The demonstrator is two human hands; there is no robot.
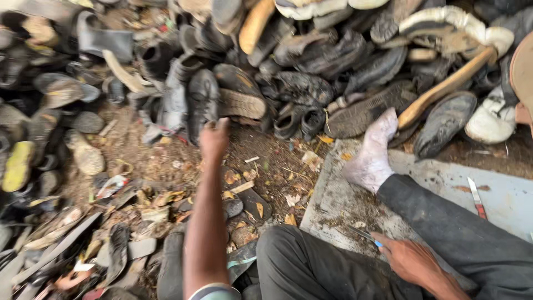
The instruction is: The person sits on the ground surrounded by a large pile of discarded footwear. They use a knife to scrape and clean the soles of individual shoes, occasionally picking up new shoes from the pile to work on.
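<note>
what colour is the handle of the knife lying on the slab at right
Red, seen in the head view: the knife lies on the grey slab.

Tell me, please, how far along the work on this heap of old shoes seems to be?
Done: cut scraps litter the ground. In hand: left hand reaches a black shoe; right hand holds a blade. Left: the big shoe pile is uncut.

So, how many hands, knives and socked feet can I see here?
Hands: 2, the left hand by a black shoe, the right hand.
Knives: 2, a small knife in the right hand, a red-handled knife on the grey board.
Socked feet: 1, a white-socked foot.
Total: 5
</note>
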